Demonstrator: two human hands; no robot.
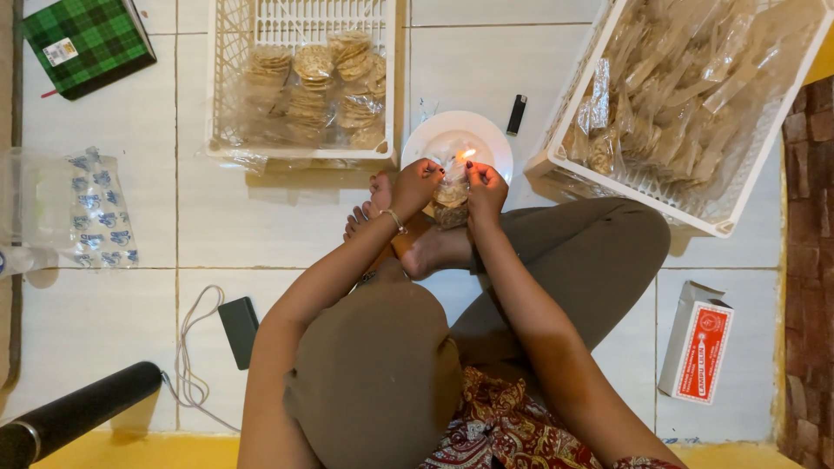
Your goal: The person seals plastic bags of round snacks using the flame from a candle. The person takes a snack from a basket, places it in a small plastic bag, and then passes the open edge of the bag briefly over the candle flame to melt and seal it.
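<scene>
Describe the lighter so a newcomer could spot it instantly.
Start at the big white basket of clear bags on the right, then look left to the white plate holding a small flame. The lighter lies on the tiled floor between them: a small black stick, the only dark item there.

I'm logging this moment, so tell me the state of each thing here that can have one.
Flame: lit, over the white plate.
Small bag: filled, top pinched by both hands at the flame.
Left hand: closed on the bag top.
Right hand: closed on the bag top.
Left basket: partly filled with packed bags.
Right basket: heaped with bags.
Lighter: lying flat, unlit.
</scene>
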